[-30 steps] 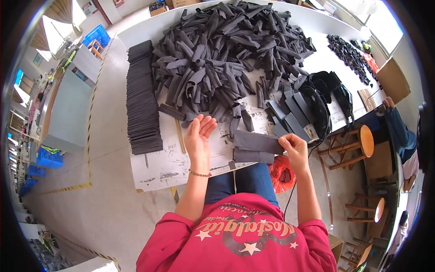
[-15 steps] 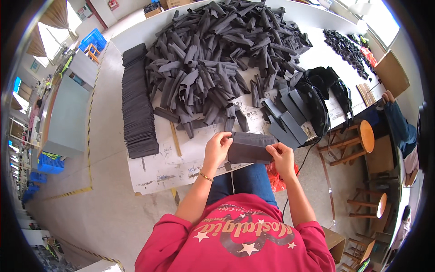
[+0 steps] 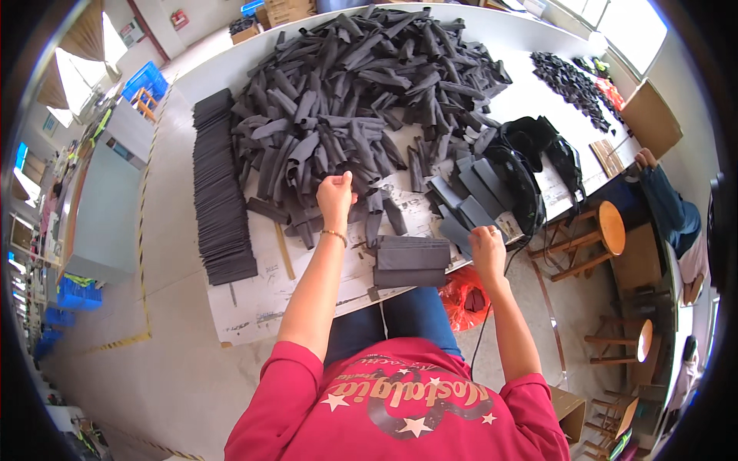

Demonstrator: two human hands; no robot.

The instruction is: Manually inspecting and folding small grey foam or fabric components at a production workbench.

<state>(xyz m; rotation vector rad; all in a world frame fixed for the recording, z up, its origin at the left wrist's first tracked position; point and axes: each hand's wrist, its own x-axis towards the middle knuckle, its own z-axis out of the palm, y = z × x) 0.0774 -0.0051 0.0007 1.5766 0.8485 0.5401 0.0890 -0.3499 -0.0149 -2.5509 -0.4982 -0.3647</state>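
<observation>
A flat folded dark grey fabric piece [image 3: 411,265] lies at the table's front edge, before my lap, with neither hand on it. My left hand [image 3: 336,198] is at the near side of a big heap of loosely rolled dark fabric pieces [image 3: 338,127]. Its fingers are curled closed; what they pinch, if anything, is hidden. My right hand [image 3: 487,250] is closed at the near end of several stiff grey rectangular boards [image 3: 465,201]. Its fingertips are by the lowest board, and I cannot make out what is between them.
A long neat stack of flat dark pieces [image 3: 223,192] runs along the table's left side. Beyond the boards sits a shiny black bag [image 3: 523,169]. A red plastic bag [image 3: 463,300] hangs below the table edge. Wooden stools [image 3: 611,228] stand at right, near another person's arm [image 3: 657,184].
Both hands have let go of the folded fabric piece, which now lies on the table edge. My left hand has moved forward to the heap, my right to the grey boards.
</observation>
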